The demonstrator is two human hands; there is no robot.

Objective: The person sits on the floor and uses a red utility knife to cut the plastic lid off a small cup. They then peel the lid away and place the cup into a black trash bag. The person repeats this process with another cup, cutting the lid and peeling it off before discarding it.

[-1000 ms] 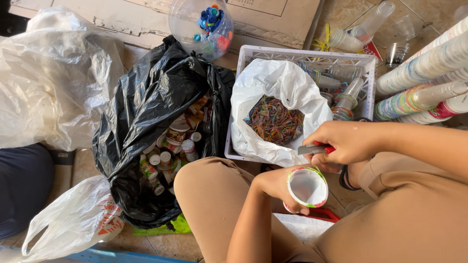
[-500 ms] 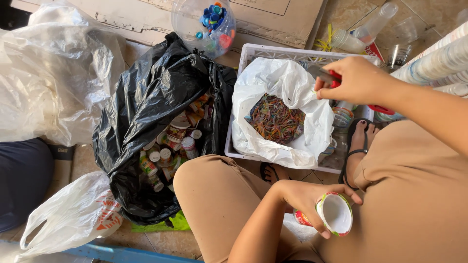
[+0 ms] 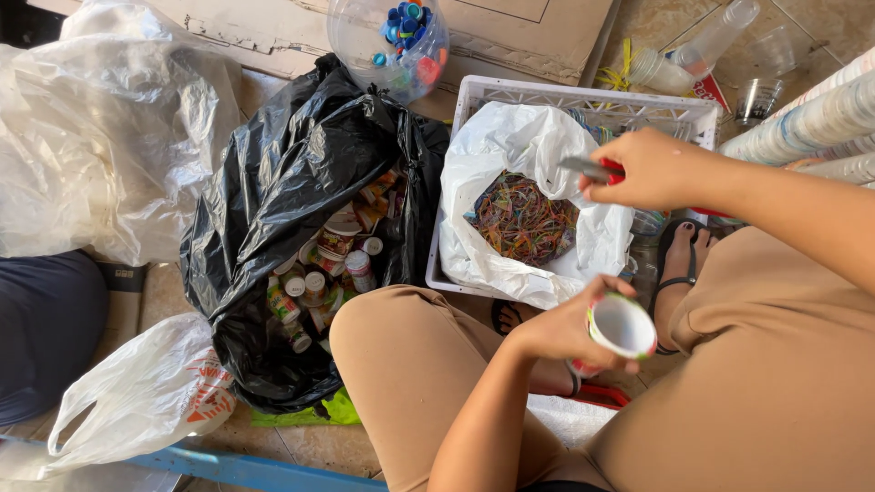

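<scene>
The right hand (image 3: 649, 169) has lifted its cutter (image 3: 591, 169) from the cup (image 3: 622, 325).

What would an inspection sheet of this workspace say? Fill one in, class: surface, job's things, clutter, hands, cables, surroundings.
Surface: tiled floor.
Job's things: paper cup in left hand; red-handled tool in right hand.
Clutter: white bag of rubber bands in white crate; black bag of small bottles; jar of bottle caps.
Hands: both gripping.
Cables: nothing seen.
Surroundings: stacked cups, cardboard.
</scene>
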